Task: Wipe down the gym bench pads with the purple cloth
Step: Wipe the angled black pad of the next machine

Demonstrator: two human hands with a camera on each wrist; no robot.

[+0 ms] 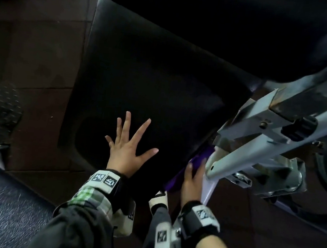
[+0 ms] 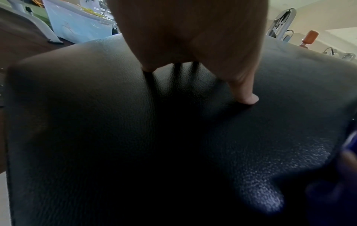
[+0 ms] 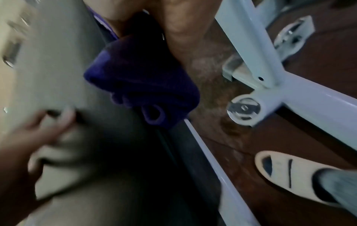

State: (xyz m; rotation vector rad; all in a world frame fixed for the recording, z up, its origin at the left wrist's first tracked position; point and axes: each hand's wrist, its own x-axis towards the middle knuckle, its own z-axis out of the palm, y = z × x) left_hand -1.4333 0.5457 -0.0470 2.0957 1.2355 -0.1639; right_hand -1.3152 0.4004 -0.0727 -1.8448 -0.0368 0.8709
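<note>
Left hand [image 1: 128,150] lies flat, fingers splayed, on the black bench pad [image 1: 153,78]; at its three o'clock, right hand [image 1: 191,183] grips the purple cloth [image 3: 142,79] against the pad's edge.

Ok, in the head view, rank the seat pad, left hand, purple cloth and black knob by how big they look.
1. seat pad
2. left hand
3. purple cloth, partly hidden by the right hand and frame, and black knob: too alike to rank.

My purple cloth [image 1: 195,164] lies against the black pad [image 1: 152,86]; my sleeve [image 1: 91,197] is green-and-white check, the frame [image 1: 257,155] pale grey.
</note>
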